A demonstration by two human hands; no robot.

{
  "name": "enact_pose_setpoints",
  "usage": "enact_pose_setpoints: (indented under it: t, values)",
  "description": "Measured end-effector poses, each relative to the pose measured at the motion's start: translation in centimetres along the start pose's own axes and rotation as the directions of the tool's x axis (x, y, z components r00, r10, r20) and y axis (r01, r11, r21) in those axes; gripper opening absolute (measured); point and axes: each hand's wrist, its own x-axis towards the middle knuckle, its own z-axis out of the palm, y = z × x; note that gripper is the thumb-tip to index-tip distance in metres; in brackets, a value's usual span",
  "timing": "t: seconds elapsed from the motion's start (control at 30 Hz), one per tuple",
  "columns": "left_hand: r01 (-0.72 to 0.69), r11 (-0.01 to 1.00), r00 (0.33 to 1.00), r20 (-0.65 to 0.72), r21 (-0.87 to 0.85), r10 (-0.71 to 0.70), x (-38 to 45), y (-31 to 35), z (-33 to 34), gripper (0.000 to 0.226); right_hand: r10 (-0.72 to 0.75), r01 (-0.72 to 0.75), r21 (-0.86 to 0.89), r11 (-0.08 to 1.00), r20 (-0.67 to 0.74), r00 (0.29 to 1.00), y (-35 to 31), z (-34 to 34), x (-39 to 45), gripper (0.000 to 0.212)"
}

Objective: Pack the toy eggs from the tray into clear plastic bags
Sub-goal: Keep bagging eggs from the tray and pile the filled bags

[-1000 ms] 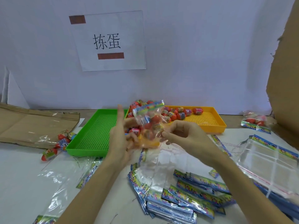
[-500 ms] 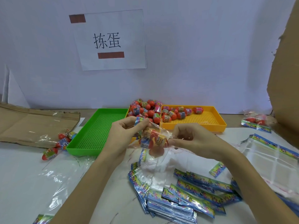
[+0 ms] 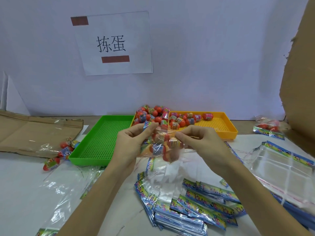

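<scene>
Nearest the viewer, a fanned pile of flat clear plastic bags with blue-and-green printed header strips lies on the white tabletop, directly below the filled bag. Right of that filled bag, a loose stack of clear bags with red seal lines lies on the table.

Centre: a clear plastic bag filled with red toy eggs is held above the table. The left hand pinches its printed top edge between thumb and curled fingers; the right hand pinches the bag's other side, fingers curled onto the plastic. The two hands and the bag hide the near edge of the trays behind them.

Left of the filled bag sits a green perforated plastic tray, with a few loose red eggs beyond its left wall beside flattened brown cardboard.

Behind the filled bag, a yellow perforated plastic tray holds a heap of red toy eggs with printed wrappers, massed at its left end. Far right of the filled bag lies a packed bag of eggs. On the wall behind hangs a white paper sign with black characters.
</scene>
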Motion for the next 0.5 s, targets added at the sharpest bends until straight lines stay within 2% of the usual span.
enact_pose_setpoints:
  t: [0.07, 0.13, 0.17, 0.2, 0.27, 0.3, 0.37, 0.4, 0.43, 0.5]
  values:
    - [0.01, 0.999, 0.996, 0.083, 0.04, -0.014, 0.1, 0.2, -0.3, 0.03, -0.051, 0.045, -0.083, 0.996, -0.071, 0.996, -0.1, -0.1, 0.1, 0.022]
    - [-0.081, 0.983, 0.991, 0.118, 0.166, 0.062, 0.3, 0.2, -0.7, 0.025, -0.121, 0.099, -0.176, 0.979, -0.114, 0.986, -0.1, -0.3, 0.3, 0.018]
    - [-0.136, 0.97, 0.987, 0.112, 0.203, 0.115, 0.4, 0.1, -0.9, 0.024, -0.107, 0.087, -0.172, 0.981, -0.113, 0.988, -0.1, -0.4, 0.4, 0.022]
    - [-0.175, 0.962, 0.983, 0.087, 0.21, 0.16, 0.5, 0.1, -1.0, 0.024, -0.054, 0.038, -0.139, 0.99, -0.118, 0.991, 0.0, -0.4, 0.5, 0.033]
    - [-0.231, 0.955, 0.973, 0.046, 0.186, 0.226, 0.6, -0.1, -1.1, 0.025, 0.15, -0.157, -0.043, 0.987, -0.13, 0.98, 0.1, -0.5, 0.7, 0.063]
    - [-0.258, 0.95, 0.966, 0.057, 0.175, 0.252, 0.6, -0.2, -1.1, 0.026, 0.285, -0.286, 0.01, 0.958, -0.094, 0.954, 0.1, -0.8, 0.7, 0.076]
    - [-0.324, 0.931, 0.942, 0.15, 0.168, 0.301, 0.6, -0.3, -1.1, 0.024, 0.493, -0.513, 0.133, 0.848, 0.156, 0.856, 0.1, -1.2, 0.5, 0.09]
    - [-0.352, 0.922, 0.923, 0.221, 0.161, 0.314, 0.5, -0.3, -1.2, 0.023, 0.505, -0.566, 0.202, 0.799, 0.285, 0.815, 0.1, -1.3, 0.4, 0.086]
    - [-0.374, 0.915, 0.899, 0.301, 0.152, 0.318, 0.5, -0.3, -1.3, 0.022, 0.475, -0.577, 0.28, 0.768, 0.355, 0.805, 0.2, -1.3, 0.5, 0.075]
    - [-0.425, 0.886, 0.85, 0.418, 0.185, 0.32, 0.6, -0.3, -1.7, 0.021, 0.401, -0.507, 0.416, 0.755, 0.319, 0.859, 0.6, -1.1, 0.6, 0.06]
